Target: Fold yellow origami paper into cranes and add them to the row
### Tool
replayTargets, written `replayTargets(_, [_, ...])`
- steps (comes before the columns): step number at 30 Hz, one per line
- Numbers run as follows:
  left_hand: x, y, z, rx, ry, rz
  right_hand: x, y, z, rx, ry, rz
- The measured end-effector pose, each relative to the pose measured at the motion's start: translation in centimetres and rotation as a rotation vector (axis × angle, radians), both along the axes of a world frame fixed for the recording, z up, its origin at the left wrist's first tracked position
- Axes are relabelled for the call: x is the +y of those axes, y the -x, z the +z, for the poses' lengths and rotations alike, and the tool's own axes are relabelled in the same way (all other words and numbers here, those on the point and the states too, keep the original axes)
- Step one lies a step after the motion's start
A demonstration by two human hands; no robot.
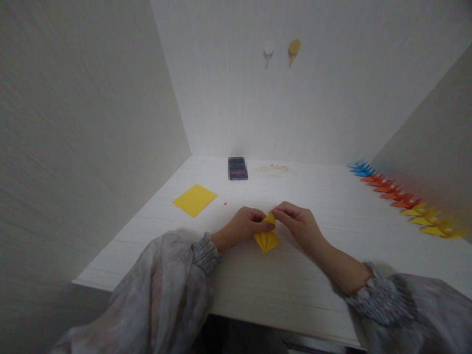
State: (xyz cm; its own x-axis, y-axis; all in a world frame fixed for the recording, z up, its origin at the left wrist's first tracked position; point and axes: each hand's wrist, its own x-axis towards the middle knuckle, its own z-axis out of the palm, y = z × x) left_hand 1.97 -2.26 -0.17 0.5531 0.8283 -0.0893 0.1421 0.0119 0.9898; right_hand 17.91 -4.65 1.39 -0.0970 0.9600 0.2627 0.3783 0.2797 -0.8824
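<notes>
White table [324,275]: pale streaked surface under the folded yellow paper [266,242], with pale walls rising beyond and to either side of it.
Folded yellow paper: between the two hands, its upper tip at the right fingertips, its lower points spread below the left thumb.
Left hand [246,222]: clamped on the folded paper from its left, thumb across the front; a ring [255,212] shows on one finger.
Right hand [298,221]: right of the folded paper, thumb and finger pinched together on its upper tip.
Yellow sheet [194,200]: flat, left of the folded paper and farther back.
Orange speck [225,203]: between that sheet and the folded paper.
Dark pixelated block [238,168]: behind the folded paper, slightly left.
Paper row [391,191]: well to the folded paper's right; pointed blue, orange-red and yellow pieces.
Wall hooks [294,47]: high beyond the folded paper, one white, one yellow.
</notes>
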Motion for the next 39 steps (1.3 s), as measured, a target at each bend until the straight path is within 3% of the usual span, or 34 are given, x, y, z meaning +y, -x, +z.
replayTargets(9, [0.11,-0.01,-0.27,0.021,-0.027,-0.009,0.11,0.15,-0.11,-0.016,0.039,-0.039])
replayTargets(21, [-0.25,-0.12,0.51,-0.018,0.077,-0.028,0.07,0.00,-0.58,0.154,-0.018,0.062])
replayTargets(29, [-0.35,-0.01,0.65,-0.036,0.105,-0.036,0.20,-0.01,-0.01,0.196,0.067,-0.041])
replayTargets(39, [-0.13,-0.06,0.17,-0.013,0.047,-0.024,0.14,0.35,-0.73,0.180,0.177,0.068])
